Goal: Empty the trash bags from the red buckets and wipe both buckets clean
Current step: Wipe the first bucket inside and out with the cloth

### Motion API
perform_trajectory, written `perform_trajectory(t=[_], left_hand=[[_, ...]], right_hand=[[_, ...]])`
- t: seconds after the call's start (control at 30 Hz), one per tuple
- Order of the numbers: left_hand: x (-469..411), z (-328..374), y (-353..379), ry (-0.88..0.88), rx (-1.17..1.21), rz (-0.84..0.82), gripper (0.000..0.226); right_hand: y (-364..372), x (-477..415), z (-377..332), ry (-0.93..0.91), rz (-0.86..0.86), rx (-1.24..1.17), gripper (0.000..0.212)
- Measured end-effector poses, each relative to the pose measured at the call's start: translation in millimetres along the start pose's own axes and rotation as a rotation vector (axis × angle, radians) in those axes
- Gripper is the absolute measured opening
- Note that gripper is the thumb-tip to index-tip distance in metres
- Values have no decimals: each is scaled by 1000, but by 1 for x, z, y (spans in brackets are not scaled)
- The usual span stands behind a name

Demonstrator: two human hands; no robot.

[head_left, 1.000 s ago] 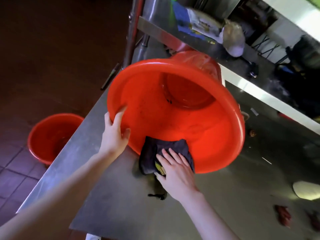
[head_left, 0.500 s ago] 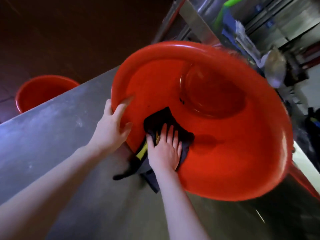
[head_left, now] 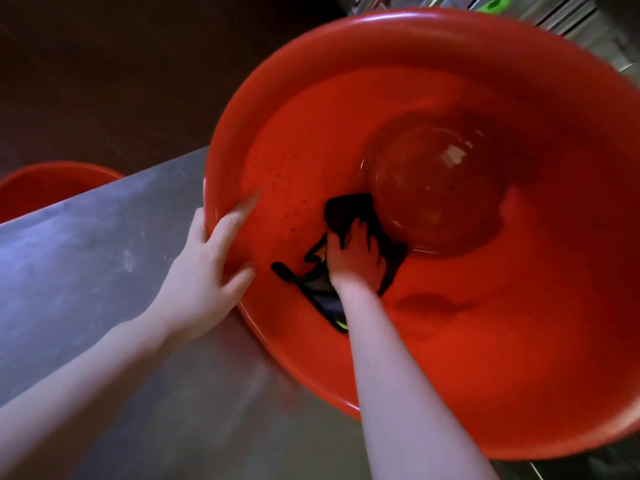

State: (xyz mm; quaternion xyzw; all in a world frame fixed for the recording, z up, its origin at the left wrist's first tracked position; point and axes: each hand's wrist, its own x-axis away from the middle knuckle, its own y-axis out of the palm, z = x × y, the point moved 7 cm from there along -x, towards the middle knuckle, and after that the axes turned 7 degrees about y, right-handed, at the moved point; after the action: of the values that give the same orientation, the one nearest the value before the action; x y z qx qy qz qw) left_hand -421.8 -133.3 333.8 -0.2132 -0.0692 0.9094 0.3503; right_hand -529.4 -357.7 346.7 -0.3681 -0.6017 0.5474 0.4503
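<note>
A big red bucket [head_left: 485, 323] lies tipped on its side on the steel table [head_left: 86, 244], its mouth facing me. My left hand [head_left: 204, 275] grips the bucket's near-left rim, thumb inside and fingers over the edge. My right hand [head_left: 356, 258] is deep inside, close to the round bottom, fingers curled into a dark cloth [head_left: 349, 216] with a yellow strip and pressing it on the inner wall. Dark specks dot the wall left of the cloth. A second red bucket [head_left: 45, 185] stands on the floor beyond the table's left edge.
The table's far edge runs diagonally from the left up to the tipped bucket; dark floor lies beyond it. Metal shelving and a green item [head_left: 493, 2] show at the top right, behind the bucket.
My right hand has pushed the cloth from the rim deeper inside, up to the bucket's bottom. The view has closed in on the bucket. My left hand stays on the rim.
</note>
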Motion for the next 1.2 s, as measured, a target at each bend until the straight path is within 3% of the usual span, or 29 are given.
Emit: perform_trajectory(t=[0.17,0.47,0.57,0.8,0.97,1.03,1.2], left_hand=[[14,-17,-4,-79,117,-55,90],[17,-12,-8,-94,149,-117,83],[17,-12,-8,-61,108,-102,86],[21,-12,-7,-25,31,-66,91],[20,-9,-6,3,-40,-57,92],[19,-8,-6,9,-62,-66,95],[20,-10,-7,-25,-40,-104,104]], right_hand=[[9,92,-38,-248,21,-45,69],[13,161,-34,-303,-152,20,68],[16,144,-21,-231,-184,39,68],[13,42,33,247,-176,89,67],[14,22,24,359,-96,-41,64],[15,37,-1,277,-64,-120,65],[21,130,-61,-196,69,-181,68]])
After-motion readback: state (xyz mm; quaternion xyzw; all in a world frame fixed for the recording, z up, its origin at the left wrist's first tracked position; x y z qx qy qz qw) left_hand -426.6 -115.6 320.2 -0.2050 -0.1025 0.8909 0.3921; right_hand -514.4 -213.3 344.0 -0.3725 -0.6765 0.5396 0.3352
